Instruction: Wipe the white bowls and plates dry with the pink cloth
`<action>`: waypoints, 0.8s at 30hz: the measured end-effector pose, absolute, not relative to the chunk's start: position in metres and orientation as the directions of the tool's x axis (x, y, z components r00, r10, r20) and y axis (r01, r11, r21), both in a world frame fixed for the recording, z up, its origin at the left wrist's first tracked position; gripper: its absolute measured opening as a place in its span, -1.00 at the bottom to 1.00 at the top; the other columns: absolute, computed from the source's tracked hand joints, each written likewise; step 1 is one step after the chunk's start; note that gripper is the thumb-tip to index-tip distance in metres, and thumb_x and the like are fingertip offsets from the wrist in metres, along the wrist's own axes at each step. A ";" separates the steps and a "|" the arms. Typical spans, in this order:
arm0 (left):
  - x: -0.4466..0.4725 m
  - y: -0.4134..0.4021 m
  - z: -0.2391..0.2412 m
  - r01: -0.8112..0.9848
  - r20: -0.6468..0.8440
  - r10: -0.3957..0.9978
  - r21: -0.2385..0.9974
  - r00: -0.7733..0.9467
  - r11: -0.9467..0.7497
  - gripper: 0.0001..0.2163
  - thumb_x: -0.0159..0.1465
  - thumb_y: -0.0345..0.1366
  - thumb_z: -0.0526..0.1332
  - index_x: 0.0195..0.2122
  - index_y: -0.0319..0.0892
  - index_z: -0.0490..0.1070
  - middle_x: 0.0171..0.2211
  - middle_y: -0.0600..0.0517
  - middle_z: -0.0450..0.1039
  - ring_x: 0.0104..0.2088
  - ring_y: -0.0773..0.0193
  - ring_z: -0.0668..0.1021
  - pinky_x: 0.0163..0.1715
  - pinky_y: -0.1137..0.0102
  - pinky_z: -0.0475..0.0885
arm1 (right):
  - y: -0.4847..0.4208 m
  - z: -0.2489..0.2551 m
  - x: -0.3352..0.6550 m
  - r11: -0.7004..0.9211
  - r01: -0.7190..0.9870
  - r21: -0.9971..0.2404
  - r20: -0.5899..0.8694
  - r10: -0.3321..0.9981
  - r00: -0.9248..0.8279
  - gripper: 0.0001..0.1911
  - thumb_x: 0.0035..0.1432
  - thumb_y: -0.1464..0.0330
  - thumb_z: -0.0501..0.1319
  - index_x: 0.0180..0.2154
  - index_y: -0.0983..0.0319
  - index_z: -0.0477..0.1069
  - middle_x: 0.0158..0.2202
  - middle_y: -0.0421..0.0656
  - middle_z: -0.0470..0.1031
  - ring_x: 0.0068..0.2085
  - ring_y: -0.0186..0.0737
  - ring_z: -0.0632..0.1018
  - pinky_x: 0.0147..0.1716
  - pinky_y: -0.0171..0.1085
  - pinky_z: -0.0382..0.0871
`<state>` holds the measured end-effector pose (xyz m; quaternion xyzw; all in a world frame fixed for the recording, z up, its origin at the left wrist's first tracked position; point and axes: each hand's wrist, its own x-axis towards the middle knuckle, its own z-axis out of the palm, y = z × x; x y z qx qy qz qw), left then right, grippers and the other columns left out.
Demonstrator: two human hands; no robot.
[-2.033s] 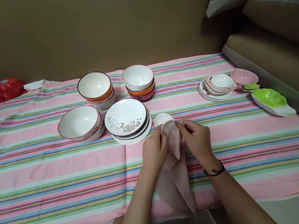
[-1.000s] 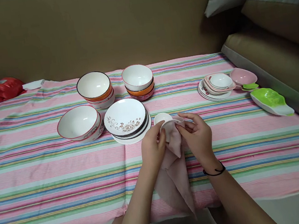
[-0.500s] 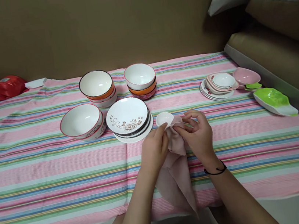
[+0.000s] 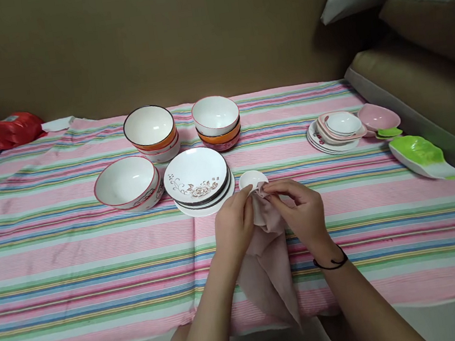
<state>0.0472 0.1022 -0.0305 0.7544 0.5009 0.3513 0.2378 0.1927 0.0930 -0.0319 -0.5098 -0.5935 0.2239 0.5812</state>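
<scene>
A small white bowl [image 4: 253, 178] is tilted between my hands, its near rim covered by a dusty-pink cloth [image 4: 271, 254] that hangs down toward the front edge. My left hand [image 4: 234, 220] is closed on the near left rim of this bowl, thumb on top; its fingers underneath are hidden. Bunched cloth is pinched between the thumb and fingers of my right hand [image 4: 303, 210] at the bowl's near right rim. Just left of the bowl stands a stack of plates, the top plate [image 4: 195, 175] white with a brown flower pattern.
Stacked bowls [image 4: 125, 182] stand left of the plates, with two more bowl stacks behind. Small dishes [image 4: 343, 123], a pink bowl [image 4: 378, 117] and a green leaf-shaped dish [image 4: 420, 154] lie at right. A striped cloth [image 4: 99, 279] covers the surface; a red package [image 4: 10, 130] lies far left.
My right fingers have moved left along the bowl's rim and gathered the cloth into a tighter bunch. My left hand keeps its hold, and the view has shifted slightly.
</scene>
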 end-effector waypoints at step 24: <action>0.050 0.105 -0.022 0.351 0.101 0.991 0.928 0.086 -0.125 -0.75 0.30 -0.24 0.11 -0.04 -0.20 0.37 -0.30 0.00 0.48 -0.36 0.30 0.50 -0.35 0.43 0.39 | 0.090 -0.040 0.190 0.111 0.609 -0.785 0.313 0.920 0.237 -0.65 0.22 0.26 0.09 -0.58 0.25 0.26 -0.68 -0.30 0.16 -0.60 -0.41 0.20 -0.57 -0.37 0.04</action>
